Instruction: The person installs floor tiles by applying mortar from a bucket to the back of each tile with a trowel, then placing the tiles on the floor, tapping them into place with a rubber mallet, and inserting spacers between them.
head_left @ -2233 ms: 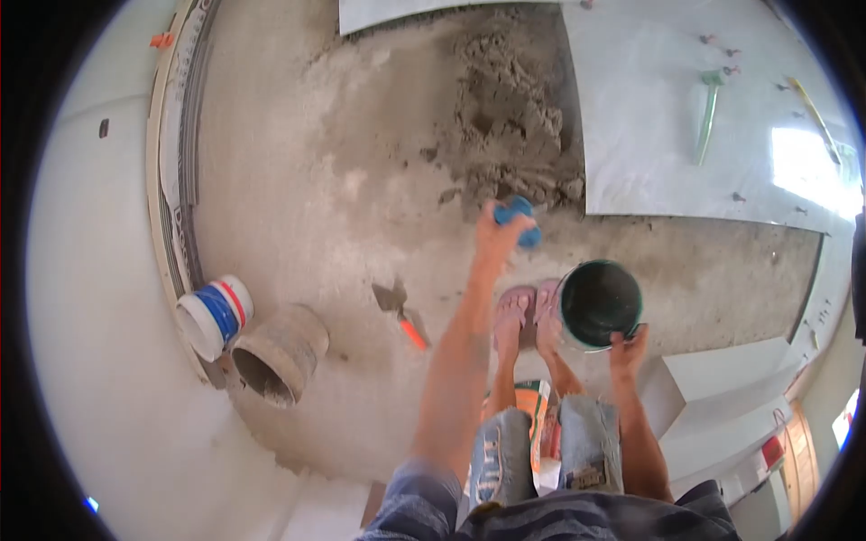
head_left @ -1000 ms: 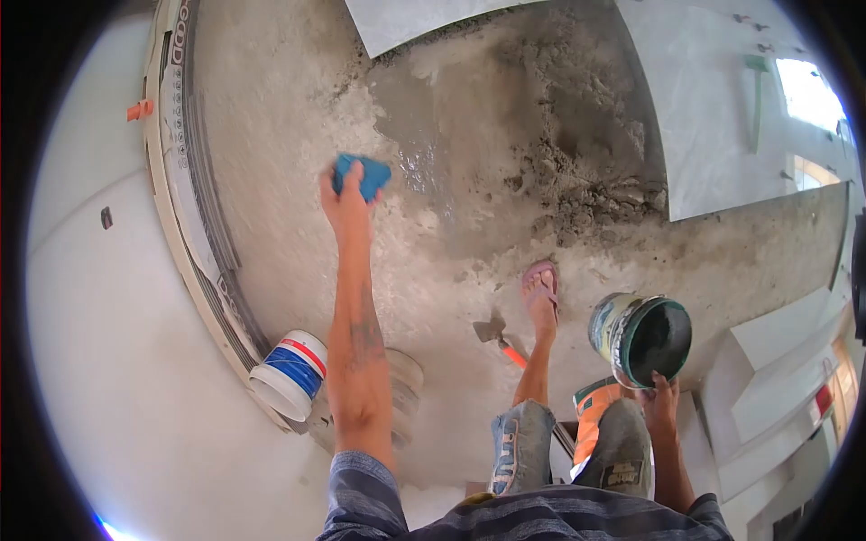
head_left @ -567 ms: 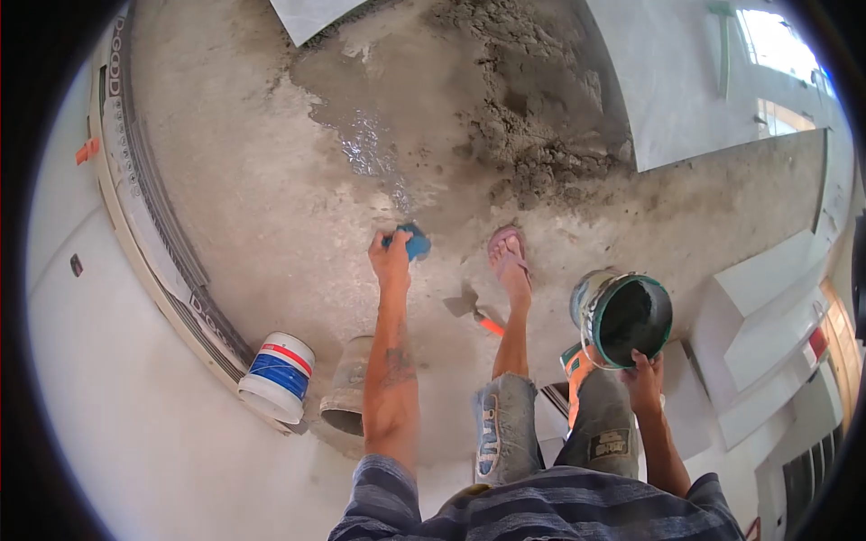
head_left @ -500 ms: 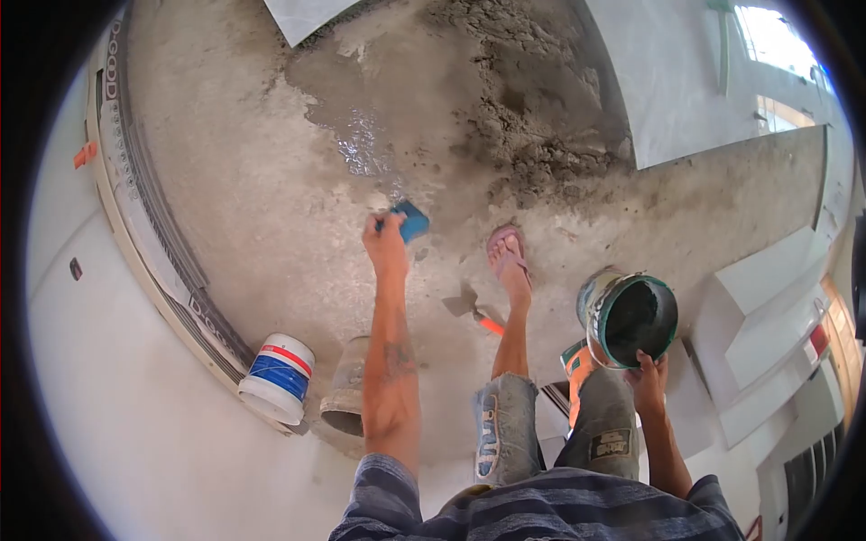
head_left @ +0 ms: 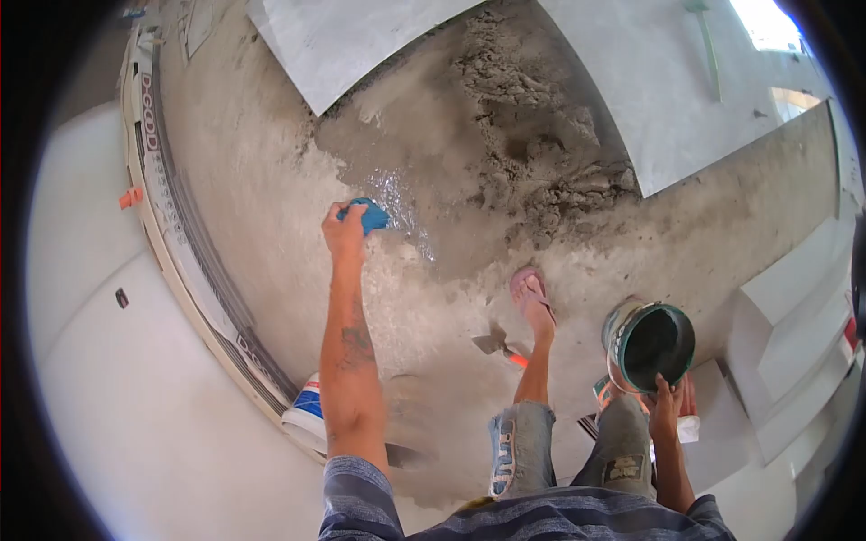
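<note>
My left hand [head_left: 345, 233] is stretched forward over the floor, closed on a small blue plastic container [head_left: 368, 215] that is tilted. Its exact kind is hard to make out. Beside it, a wet shiny streak runs across the grey concrete floor [head_left: 262, 261] near a patch of wet mortar [head_left: 532, 135]. On the right, my right hand [head_left: 666, 401] grips the lower rim of a bucket [head_left: 622, 338] with a green inside and dark contents, tipped toward me. A trowel [head_left: 494, 343] with an orange handle lies by my sandalled foot [head_left: 534, 293].
Large pale tiles [head_left: 704, 117] lie beyond the mortar, with another tile [head_left: 352, 41] at the top. Stacked boards or tiles [head_left: 794, 334] stand at the right. A white and blue pail [head_left: 308, 406] sits by the left wall, behind my arm. Long wrapped strips [head_left: 180, 243] run along that wall.
My left hand has moved left with the blue container, and the wet streak now reaches lower. The view has shifted. My right hand still holds the bucket.
</note>
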A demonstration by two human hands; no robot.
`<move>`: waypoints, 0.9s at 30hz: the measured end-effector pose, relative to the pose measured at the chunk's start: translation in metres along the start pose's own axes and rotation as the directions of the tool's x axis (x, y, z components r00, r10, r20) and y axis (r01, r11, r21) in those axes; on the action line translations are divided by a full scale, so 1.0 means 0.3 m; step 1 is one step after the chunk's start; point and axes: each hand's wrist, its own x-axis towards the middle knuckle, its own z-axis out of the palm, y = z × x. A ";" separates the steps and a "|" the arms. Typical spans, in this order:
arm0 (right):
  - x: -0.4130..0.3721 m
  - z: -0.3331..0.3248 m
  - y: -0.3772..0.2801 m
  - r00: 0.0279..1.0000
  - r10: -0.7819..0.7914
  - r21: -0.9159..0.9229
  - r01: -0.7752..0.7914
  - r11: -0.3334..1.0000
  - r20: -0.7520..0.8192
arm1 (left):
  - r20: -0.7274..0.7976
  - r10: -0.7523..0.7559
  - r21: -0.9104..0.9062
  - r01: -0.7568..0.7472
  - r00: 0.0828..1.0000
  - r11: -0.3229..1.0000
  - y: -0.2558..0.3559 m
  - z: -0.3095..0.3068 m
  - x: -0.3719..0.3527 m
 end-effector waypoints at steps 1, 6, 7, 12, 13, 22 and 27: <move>0.003 0.002 0.013 1.000 0.001 0.006 -0.001 1.000 -0.011 | 0.005 0.037 0.044 -0.038 0.999 0.998 0.006 -0.005 0.056; -0.020 0.063 0.003 0.999 -0.046 0.017 0.046 0.999 -0.008 | -0.078 0.169 0.182 -0.152 0.983 0.971 0.203 0.065 0.229; -0.026 0.087 -0.011 0.998 -0.053 0.013 0.054 0.998 -0.035 | -0.074 0.249 0.250 -0.224 0.966 0.942 0.237 0.094 0.259; -0.017 0.091 0.017 0.999 -0.051 -0.103 0.051 0.993 0.009 | -0.054 0.439 0.170 -0.425 0.897 0.889 0.415 0.301 0.277; -0.013 0.071 0.043 0.999 -0.052 -0.134 0.050 0.990 -0.013 | -0.070 0.439 0.103 -0.431 0.896 0.896 0.424 0.328 0.267; -0.032 -0.028 0.107 0.995 0.040 0.083 -0.032 0.996 -0.096 | 0.164 0.282 0.161 -0.308 0.945 0.938 0.126 0.364 -0.073; -0.045 -0.081 0.206 0.997 -0.005 0.040 0.008 0.999 -0.072 | 0.749 0.532 0.489 -0.871 0.395 -0.042 -0.326 0.104 0.093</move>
